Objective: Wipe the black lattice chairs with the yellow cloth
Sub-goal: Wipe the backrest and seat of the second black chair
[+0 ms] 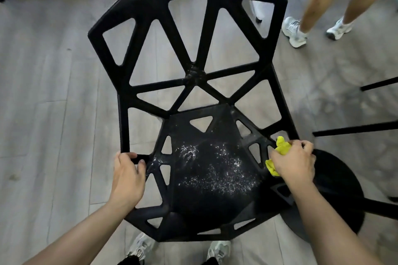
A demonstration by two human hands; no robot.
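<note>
A black lattice chair (pixel 195 75) fills the middle of the head view, its back tipped away from me and its seat towards me. The seat panel glistens with wet specks. My left hand (pixel 127 176) grips the left edge of the seat frame, fingers curled round a bar. My right hand (pixel 294 162) holds a bunched yellow cloth (pixel 281 148) and presses it on the lattice bars at the seat's right edge. Most of the cloth is hidden under my palm.
Grey wood-look floor (pixel 43 103) lies all round. Another person's legs and white trainers (pixel 295 31) stand at the upper right. A black round base (pixel 336 189) and black bars (pixel 355 129) of other furniture sit right of the chair. My own shoes (pixel 142 247) show below.
</note>
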